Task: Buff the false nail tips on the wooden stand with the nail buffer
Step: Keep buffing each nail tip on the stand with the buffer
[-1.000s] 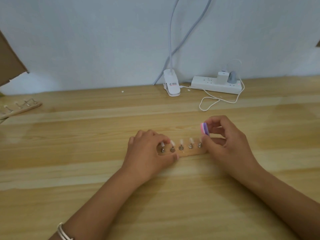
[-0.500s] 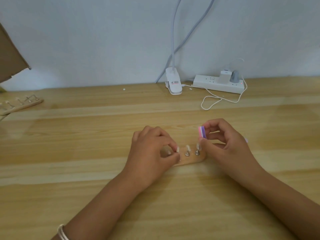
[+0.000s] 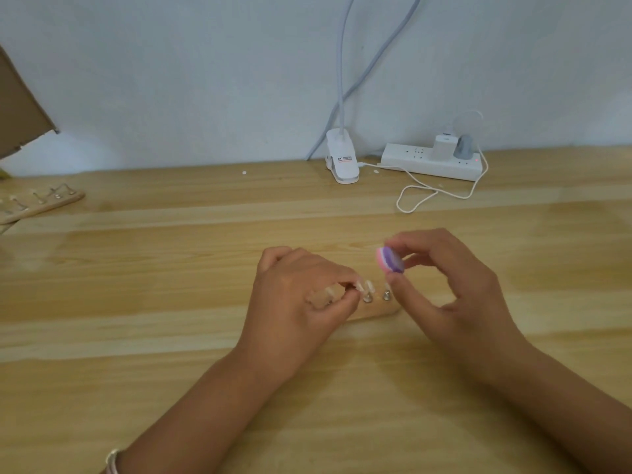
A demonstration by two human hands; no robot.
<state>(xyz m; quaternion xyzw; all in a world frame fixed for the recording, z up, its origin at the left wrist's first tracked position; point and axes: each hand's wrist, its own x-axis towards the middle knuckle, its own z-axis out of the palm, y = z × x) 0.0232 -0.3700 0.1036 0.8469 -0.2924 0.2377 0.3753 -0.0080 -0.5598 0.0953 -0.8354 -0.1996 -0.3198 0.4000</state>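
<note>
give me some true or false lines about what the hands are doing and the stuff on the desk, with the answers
1. The right hand pinches the pink and purple nail buffer. True.
2. The left hand is lifted clear of the wooden stand. False: its fingers curl over the stand's left end.
3. A second stand lies at the far left. True.
4. Nothing is plugged in at the back. False: the power strip carries a white adapter and a grey plug.
5. The buffer is at the stand's left end. False: it is held above the right end.
</note>
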